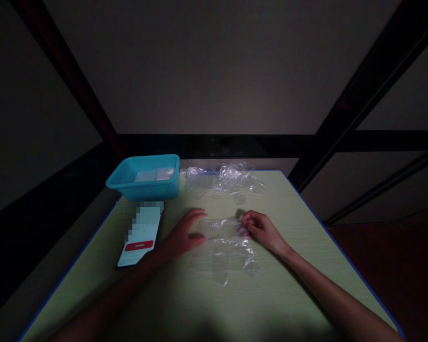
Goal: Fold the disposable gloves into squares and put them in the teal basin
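Note:
A small clear plastic bag (pixel 221 227) lies on the pale green table (pixel 288 285) between my hands. My left hand (pixel 185 232) rests flat on the table with its fingers stretched out over the bag's left end. My right hand (pixel 260 228) has its fingers curled and pinches the bag's right end. More clear bags (pixel 235 256) lie flat just in front of the held one.
A turquoise plastic bin (pixel 146 178) with white and clear items inside stands at the table's far left. A pile of crumpled clear bags (pixel 224 180) lies at the far edge. A phone (pixel 141 237) with a lit screen lies left of my left hand. Dark frame bars stand behind.

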A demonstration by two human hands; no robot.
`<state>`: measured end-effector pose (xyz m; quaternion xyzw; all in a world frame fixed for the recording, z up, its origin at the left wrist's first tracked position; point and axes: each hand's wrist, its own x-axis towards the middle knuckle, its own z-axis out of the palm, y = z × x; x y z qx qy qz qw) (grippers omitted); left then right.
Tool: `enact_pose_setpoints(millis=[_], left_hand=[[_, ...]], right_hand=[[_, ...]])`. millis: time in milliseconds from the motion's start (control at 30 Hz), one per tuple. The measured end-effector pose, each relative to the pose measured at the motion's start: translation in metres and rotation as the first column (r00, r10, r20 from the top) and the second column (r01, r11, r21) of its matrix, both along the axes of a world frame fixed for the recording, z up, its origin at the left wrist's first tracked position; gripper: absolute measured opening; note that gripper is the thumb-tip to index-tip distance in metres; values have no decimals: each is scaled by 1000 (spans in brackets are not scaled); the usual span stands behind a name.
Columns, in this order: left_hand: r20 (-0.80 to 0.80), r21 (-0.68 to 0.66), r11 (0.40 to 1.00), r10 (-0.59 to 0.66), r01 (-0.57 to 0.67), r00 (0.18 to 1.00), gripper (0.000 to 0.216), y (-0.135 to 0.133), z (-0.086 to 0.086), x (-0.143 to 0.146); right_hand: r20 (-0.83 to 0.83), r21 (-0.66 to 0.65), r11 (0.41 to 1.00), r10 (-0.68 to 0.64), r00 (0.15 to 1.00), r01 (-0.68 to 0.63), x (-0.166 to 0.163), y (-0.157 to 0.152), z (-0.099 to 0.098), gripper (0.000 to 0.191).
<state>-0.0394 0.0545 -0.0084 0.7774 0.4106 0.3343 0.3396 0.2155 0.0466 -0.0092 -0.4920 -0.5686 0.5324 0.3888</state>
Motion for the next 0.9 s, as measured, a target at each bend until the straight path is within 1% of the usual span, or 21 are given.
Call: enact_pose_setpoints(millis=[100, 167, 233, 333, 367, 433, 567, 667, 833, 900], left_hand=[[-141, 49, 990, -124, 132, 982, 49, -4, 3, -3], [-185, 54, 981, -173, 186, 967, 50, -6, 5, -4], [-214, 55, 974, -204, 220, 955, 51, -8, 6, -4], [-277, 59, 976, -187, 211, 943, 48, -10, 7, -3], [-308, 68, 979, -164, 193, 937, 46, -9, 8, -3], [-377, 101, 982, -112, 161, 919, 41, -9, 9, -3], [-484, 193, 968, -49, 161, 874, 31, -8, 11, -2], [-521, 249, 955, -10, 163, 853, 35, -10, 11, -1], [-567, 262, 947, -7, 188, 824, 36, -7, 11, 3], [-587, 260, 944, -12, 202, 810, 36, -3, 12, 6]], right_hand=[[19, 21, 1000, 4, 1000, -5, 0, 0, -1, 20], [30, 39, 999, -4, 1000, 3, 0, -1, 1, 19], [81, 110, 994, -5, 997, -4, 2, -2, 4, 23], [247, 270, 957, 34, 969, -102, 7, -3, 9, 32], [299, 302, 942, 49, 953, -143, 9, -2, 11, 32], [359, 325, 925, 73, 931, -198, 12, -1, 12, 29], [428, 343, 909, 75, 901, -238, 14, 1, 11, 23], [456, 323, 914, 77, 886, -246, 15, 1, 12, 22], [457, 247, 927, 146, 877, -283, 20, 0, 17, 23], [449, 197, 935, 181, 875, -295, 22, -1, 21, 23]])
